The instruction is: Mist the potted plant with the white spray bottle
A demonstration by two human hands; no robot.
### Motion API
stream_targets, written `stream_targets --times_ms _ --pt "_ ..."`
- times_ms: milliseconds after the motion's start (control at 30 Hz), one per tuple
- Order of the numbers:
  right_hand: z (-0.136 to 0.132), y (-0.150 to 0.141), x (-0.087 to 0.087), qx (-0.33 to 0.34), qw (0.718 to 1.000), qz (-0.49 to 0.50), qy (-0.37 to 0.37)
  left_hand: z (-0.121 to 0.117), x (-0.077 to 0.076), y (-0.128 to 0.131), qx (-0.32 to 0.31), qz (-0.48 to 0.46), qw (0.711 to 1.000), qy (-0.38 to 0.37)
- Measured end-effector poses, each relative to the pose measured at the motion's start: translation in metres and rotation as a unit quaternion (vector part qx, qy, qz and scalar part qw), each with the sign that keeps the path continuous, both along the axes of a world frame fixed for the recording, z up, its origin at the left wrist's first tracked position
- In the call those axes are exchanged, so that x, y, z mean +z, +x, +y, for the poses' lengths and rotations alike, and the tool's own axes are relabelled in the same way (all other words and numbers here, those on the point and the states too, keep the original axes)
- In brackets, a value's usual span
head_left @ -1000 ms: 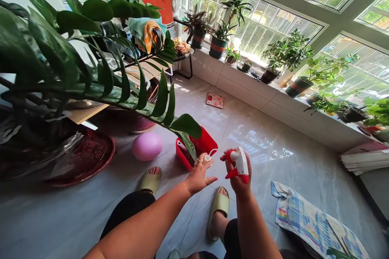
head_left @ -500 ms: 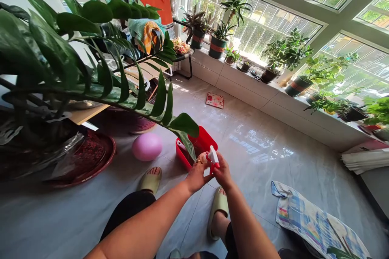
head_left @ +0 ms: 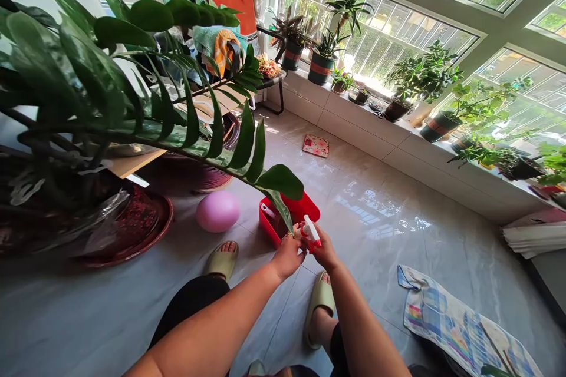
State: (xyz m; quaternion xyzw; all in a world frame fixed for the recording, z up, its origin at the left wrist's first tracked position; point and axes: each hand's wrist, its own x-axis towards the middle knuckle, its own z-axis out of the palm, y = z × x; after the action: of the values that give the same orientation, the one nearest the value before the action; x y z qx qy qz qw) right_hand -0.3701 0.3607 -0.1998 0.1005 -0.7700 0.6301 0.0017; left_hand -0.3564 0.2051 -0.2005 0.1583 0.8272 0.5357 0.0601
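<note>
A spray bottle [head_left: 311, 230] with a white head and red parts is between my two hands; its lower body is hidden by my fingers. My right hand [head_left: 326, 252] is closed around it from the right. From the left, the fingers of my left hand [head_left: 287, 256] are bent in against the sprayer. A long green plant stem [head_left: 203, 159] with glossy leaves reaches in from the left. Its end leaf [head_left: 283, 212] hangs down to my left fingertips; whether they grip it is unclear. Just beyond my hands stands a red bin [head_left: 305, 206] with a pale-handled tool [head_left: 267, 210] inside.
A pink balloon-like ball [head_left: 217, 211] lies left of the bin, near my slippered foot [head_left: 221, 260]. The plant's dark red saucer [head_left: 163, 227] sits farther left. Potted plants [head_left: 321, 66] line the window ledge. A patterned cloth [head_left: 451, 312] lies at lower right, a flowered scale-like square [head_left: 315, 145] ahead.
The view has shifted slightly, so the surroundings appear a little farther right. The end leaf now hangs closer to the sprayer. Both hands stay together at the spray bottle.
</note>
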Motion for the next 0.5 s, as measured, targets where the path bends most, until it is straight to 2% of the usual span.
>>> stream_targets --times_ms 133,267,367,500 --pt "0.000 -0.002 -0.003 0.018 1.000 -0.019 -0.001 -0.001 0.005 0.002 -0.008 0.017 1.000 -0.020" --pt "0.001 -0.002 0.008 0.014 1.000 -0.015 0.005 -0.002 0.008 0.001 0.010 0.039 0.999 0.002" --pt "0.003 0.001 0.030 0.009 1.000 -0.008 0.009 -0.003 0.006 -0.002 0.047 0.054 0.997 0.027" --pt "0.010 0.009 0.072 0.031 0.999 -0.003 0.024 -0.009 0.008 -0.005 0.142 0.070 0.986 0.042"
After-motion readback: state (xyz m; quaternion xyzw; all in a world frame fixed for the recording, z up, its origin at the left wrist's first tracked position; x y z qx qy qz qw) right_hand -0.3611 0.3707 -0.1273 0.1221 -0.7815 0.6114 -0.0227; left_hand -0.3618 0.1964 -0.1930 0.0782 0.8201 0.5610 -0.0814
